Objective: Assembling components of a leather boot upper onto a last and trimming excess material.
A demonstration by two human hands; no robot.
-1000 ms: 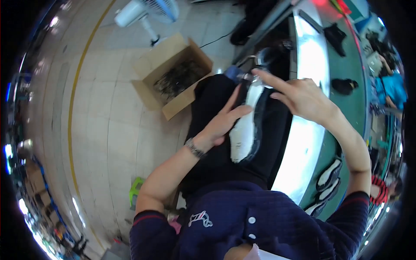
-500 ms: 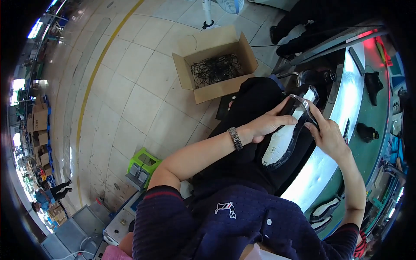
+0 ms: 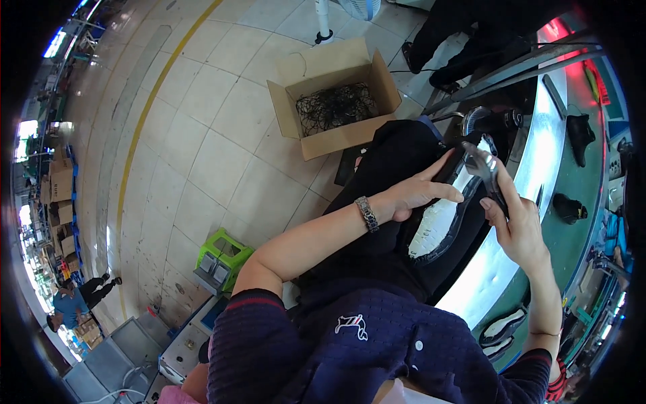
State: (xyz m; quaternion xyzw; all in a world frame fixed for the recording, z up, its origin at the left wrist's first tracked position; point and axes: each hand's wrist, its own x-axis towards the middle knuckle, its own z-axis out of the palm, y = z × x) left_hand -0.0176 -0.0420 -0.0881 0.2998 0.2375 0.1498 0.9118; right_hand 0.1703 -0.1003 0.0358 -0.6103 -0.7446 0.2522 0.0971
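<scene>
Sole side up over my lap lies a black shoe upper on a last, its long white underside bordered by a black edge. My left hand is wrapped round its middle, the thumb lying across the white part. In my right hand is a pair of metal pincers with dark handles. Their metal head is over the far end of the shoe; whether it touches the edge I cannot tell.
An open cardboard box with tangled black strands stands on the floor ahead. At my right runs a green conveyor belt with a shiny metal edge, carrying black shoes. A green-and-grey case sits left. A person's dark-clad legs are beyond.
My right hand has lifted and turned the pincers slightly, their head shifting right off the shoe's left edge. My left hand and the shoe have barely moved. The legs beyond have shifted left.
</scene>
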